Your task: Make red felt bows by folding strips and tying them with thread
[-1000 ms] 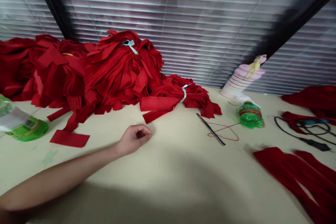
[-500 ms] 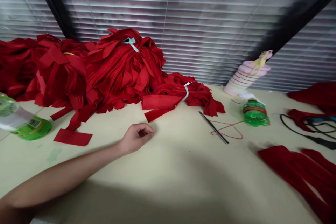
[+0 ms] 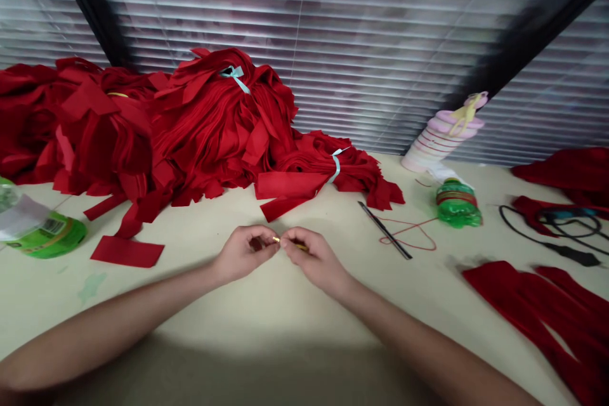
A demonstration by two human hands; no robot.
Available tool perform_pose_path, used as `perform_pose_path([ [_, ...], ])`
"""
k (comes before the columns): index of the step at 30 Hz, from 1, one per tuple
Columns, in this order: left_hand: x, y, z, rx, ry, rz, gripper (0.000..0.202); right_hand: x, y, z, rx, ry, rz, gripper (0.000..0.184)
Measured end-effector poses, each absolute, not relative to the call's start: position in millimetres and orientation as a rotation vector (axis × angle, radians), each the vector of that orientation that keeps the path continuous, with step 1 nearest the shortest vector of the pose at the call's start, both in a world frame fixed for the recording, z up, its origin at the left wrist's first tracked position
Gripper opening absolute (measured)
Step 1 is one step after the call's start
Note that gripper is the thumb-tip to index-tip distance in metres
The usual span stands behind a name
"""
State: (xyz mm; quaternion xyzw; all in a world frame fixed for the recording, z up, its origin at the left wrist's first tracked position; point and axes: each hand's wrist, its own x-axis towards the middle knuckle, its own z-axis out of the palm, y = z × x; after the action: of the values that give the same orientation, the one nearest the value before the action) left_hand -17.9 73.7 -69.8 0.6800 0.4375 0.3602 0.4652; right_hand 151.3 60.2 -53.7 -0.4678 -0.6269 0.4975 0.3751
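A slim gold-coloured piece (image 3: 276,239), pinched in the right hand (image 3: 316,259), has been brought to the left hand (image 3: 239,256), whose grip cannot be told, making handling two-handed.

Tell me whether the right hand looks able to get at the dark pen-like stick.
Probably yes: only tabletop shows between the right hand and the dark pen-like stick, though its fingers pinch a small yellow item, which may get in the way.

The pale table (image 3: 280,320) bears red cloth (image 3: 219,133), a bottle (image 3: 52,236) and a dark stick (image 3: 385,230).
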Motion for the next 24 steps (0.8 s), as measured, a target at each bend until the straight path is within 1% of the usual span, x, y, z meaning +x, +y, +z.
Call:
perform_pose_path([
  [5, -18, 75, -69, 1.661, 1.071, 0.864, 0.013, 141, 63, -78, -1.223, -1.552, 1.233, 0.02],
  [11, -18, 76, -66, 1.628, 1.096, 0.844, 0.011, 149, 62, -78, -1.26, -1.523, 1.277, 0.022],
  [20, -17, 75, -63, 1.624, 1.11, 0.82, 0.013, 147, 63, -79, -1.273, -1.544, 1.296, 0.02],
  [22, -17, 75, -64, 1.624, 1.106, 0.821, 0.015, 151, 61, -75, -1.271, -1.604, 1.136, 0.019],
  [24, -17, 74, -66, 1.624, 1.105, 0.827, 0.014, 158, 58, -67, -1.225, -1.698, 0.81, 0.022],
])
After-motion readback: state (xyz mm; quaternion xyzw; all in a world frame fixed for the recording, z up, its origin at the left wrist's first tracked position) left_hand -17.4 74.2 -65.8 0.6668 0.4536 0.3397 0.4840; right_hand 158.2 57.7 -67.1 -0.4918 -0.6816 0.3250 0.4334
